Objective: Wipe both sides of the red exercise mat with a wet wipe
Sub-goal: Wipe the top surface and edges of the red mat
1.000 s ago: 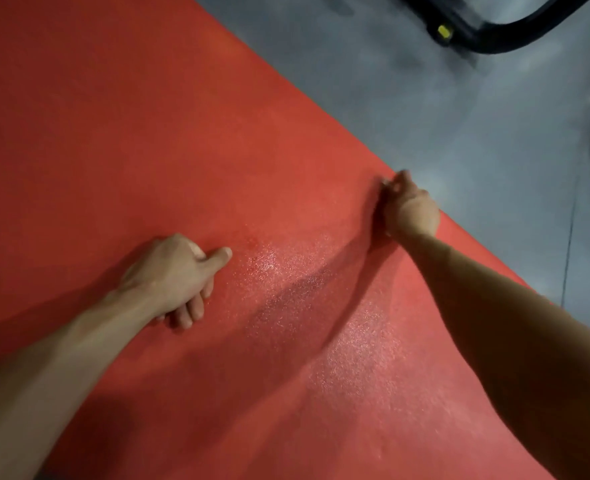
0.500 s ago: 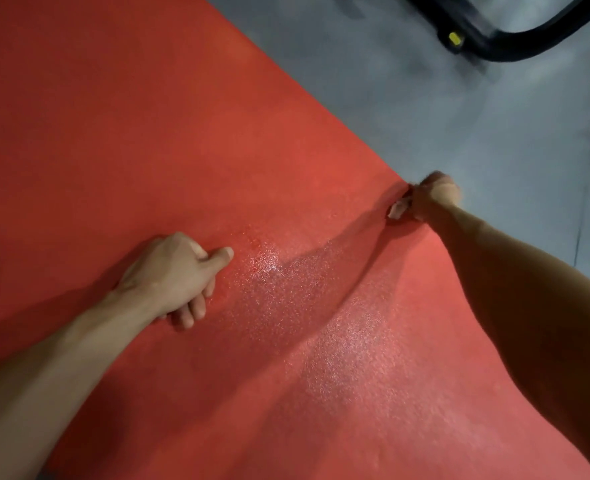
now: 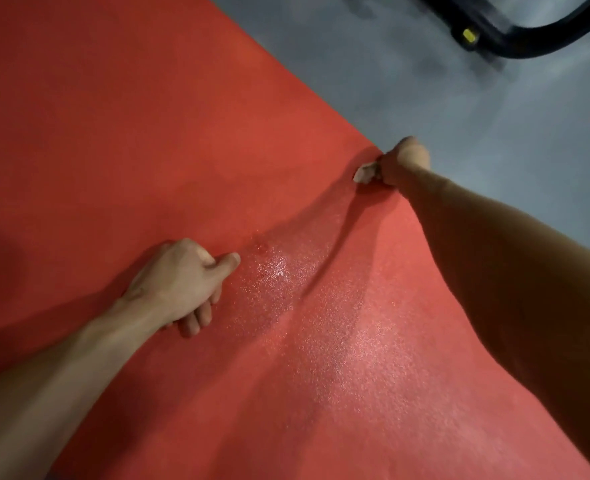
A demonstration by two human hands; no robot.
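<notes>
Grey floor [image 3: 459,109] fills the upper right of the view, with a black curved tube frame [image 3: 515,46] carrying a small yellow mark near the top edge. Spread over the floor lies the red exercise mat [image 3: 130,133], which takes up most of the picture, its long edge running diagonally from the top centre down toward the right.

At that edge the right hand [image 3: 402,164] grips the mat, its fingers curled tight, and a small pale wad, apparently the wet wipe [image 3: 364,174], shows just beside the knuckles, pressed against the mat's surface. The mat is drawn up into a shallow fold there, and a crease runs from the hand down toward the middle.

On the mat's middle rests the left hand [image 3: 182,282], knuckles up, fingers curled under against the surface and the thumb stretched forward; it holds nothing that can be seen.

Between the two hands and below them the red surface glistens with fine wet speckles, in a band running from beside the left thumb toward the lower right.
</notes>
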